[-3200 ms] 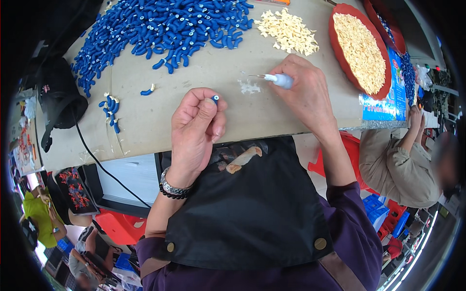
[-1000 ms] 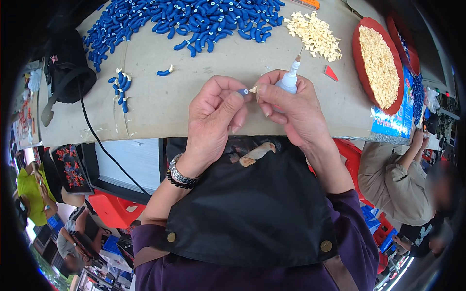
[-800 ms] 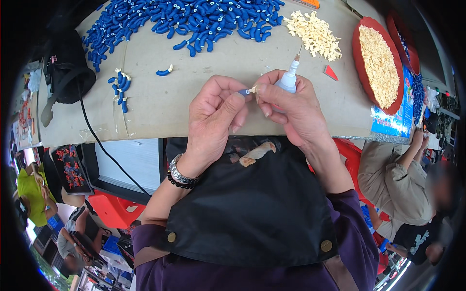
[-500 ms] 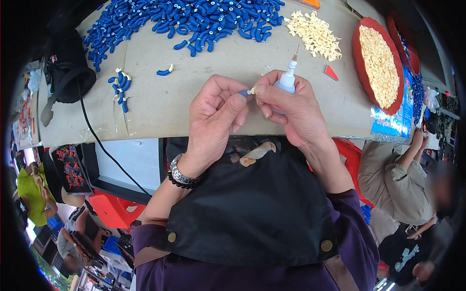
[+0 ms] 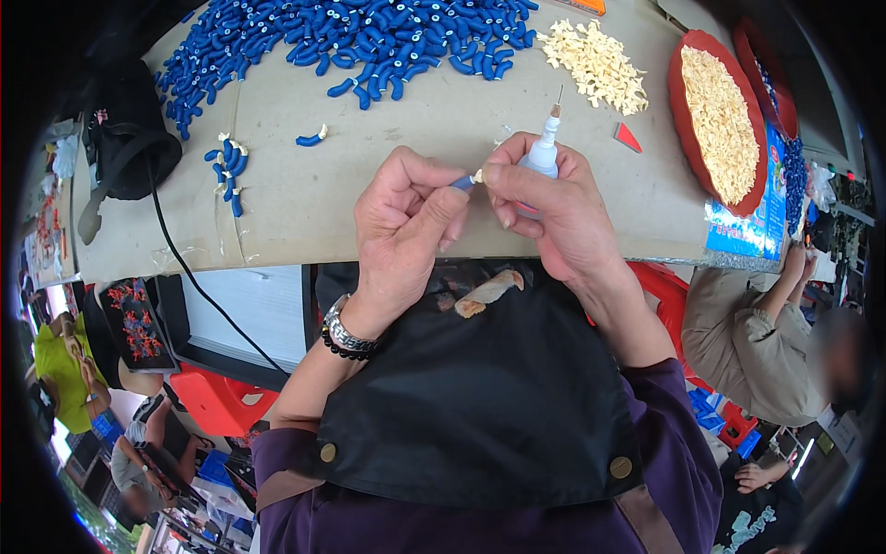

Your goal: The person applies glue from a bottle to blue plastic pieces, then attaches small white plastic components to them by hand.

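Over the table's near edge, my left hand (image 5: 404,210) pinches a small curved blue piece (image 5: 463,183) between thumb and forefinger. A small cream piece (image 5: 478,175) sits against the blue piece's end, under the thumb and forefinger of my right hand (image 5: 565,201). The same right hand also keeps a needle-tipped squeeze bottle (image 5: 544,157) in its grip, with the needle pointing up and away. Most of the bottle's body is hidden by the fingers. One blue piece with a cream end (image 5: 310,141) lies by itself beyond my left hand.
A big heap of blue pieces (image 5: 388,46) covers the far table. Several cream-ended blue pieces (image 5: 231,166) lie at left, near a black lamp-like object (image 5: 129,138) with a cable. At right are loose cream pieces (image 5: 600,69), a red triangle (image 5: 628,138) and a red tray (image 5: 681,120).
Both hands stay nearly in place, still joined at the blue and cream pieces. The left hand has shifted very slightly left. At far right, a seated person in black has moved.
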The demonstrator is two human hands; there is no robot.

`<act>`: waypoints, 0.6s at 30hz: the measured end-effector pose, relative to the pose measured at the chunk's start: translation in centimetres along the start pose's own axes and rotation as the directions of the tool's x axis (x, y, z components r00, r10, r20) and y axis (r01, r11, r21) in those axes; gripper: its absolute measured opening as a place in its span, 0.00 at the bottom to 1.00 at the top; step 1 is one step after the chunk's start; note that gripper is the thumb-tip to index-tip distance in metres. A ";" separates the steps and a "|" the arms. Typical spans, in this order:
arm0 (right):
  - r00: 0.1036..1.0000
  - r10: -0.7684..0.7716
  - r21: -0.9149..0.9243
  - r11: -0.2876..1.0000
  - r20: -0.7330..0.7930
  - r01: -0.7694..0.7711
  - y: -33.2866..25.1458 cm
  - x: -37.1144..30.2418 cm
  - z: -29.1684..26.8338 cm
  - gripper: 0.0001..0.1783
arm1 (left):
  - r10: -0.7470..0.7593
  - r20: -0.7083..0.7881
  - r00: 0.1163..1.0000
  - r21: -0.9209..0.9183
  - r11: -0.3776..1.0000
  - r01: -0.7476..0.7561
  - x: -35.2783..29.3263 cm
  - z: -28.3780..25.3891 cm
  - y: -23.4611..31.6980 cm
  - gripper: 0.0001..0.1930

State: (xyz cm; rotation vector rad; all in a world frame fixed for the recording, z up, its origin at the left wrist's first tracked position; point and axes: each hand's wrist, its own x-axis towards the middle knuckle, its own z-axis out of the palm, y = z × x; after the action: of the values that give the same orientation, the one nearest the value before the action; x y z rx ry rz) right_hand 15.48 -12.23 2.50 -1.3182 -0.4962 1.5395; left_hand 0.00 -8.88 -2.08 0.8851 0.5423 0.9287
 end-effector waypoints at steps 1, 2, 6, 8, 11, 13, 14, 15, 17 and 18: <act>1.000 -0.001 0.001 1.000 -0.001 0.001 0.0 0.0 0.0 0.04 | 0.034 0.002 0.999 0.006 0.999 -0.034 0.0 0.0 -0.1 0.03; 1.000 0.003 0.001 1.000 -0.002 -0.003 0.0 0.0 0.1 0.04 | 0.033 0.003 0.999 0.007 0.999 -0.033 0.0 0.0 -0.1 0.03; 0.999 0.041 0.010 0.999 0.004 -0.041 -0.2 0.0 0.0 0.05 | 0.072 0.004 0.997 0.034 0.997 -0.072 0.0 0.1 -0.2 0.04; 0.999 0.047 0.015 0.999 0.009 -0.047 -0.3 0.0 -0.1 0.05 | 0.077 -0.004 0.997 0.050 0.996 -0.077 0.0 0.2 -0.1 0.04; 0.999 0.047 0.016 0.999 0.011 -0.047 -0.5 -0.1 -0.1 0.05 | 0.090 0.000 0.996 0.073 0.993 -0.090 0.1 0.3 0.0 0.05; 0.999 0.045 0.011 0.999 0.011 -0.045 -0.4 -0.1 -0.1 0.05 | 0.050 0.016 0.999 0.075 0.996 -0.051 0.1 0.0 0.0 0.05; 0.999 0.038 0.005 0.999 0.009 -0.038 -0.4 0.0 -0.1 0.05 | 0.050 0.016 0.999 0.076 0.996 -0.051 0.1 0.0 0.0 0.05; 1.000 0.030 -0.001 1.000 0.007 -0.030 -0.3 0.0 -0.1 0.05 | 0.065 0.013 0.998 0.076 0.995 -0.066 0.1 0.1 0.0 0.05; 1.000 0.030 0.000 1.000 0.010 -0.030 -0.3 0.0 0.0 0.05 | 0.080 0.010 0.997 0.077 0.994 -0.081 0.1 0.1 0.0 0.04; 0.999 0.030 0.001 1.000 0.011 -0.030 -0.3 0.0 0.1 0.05 | 0.103 0.008 0.995 0.099 0.990 -0.103 0.1 0.1 0.0 0.04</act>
State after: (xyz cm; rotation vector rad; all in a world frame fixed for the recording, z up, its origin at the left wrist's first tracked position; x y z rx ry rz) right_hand 15.54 -12.12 2.76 -1.3222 -0.4847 1.5721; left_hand 0.17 -8.84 -2.04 1.0116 0.5476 1.0003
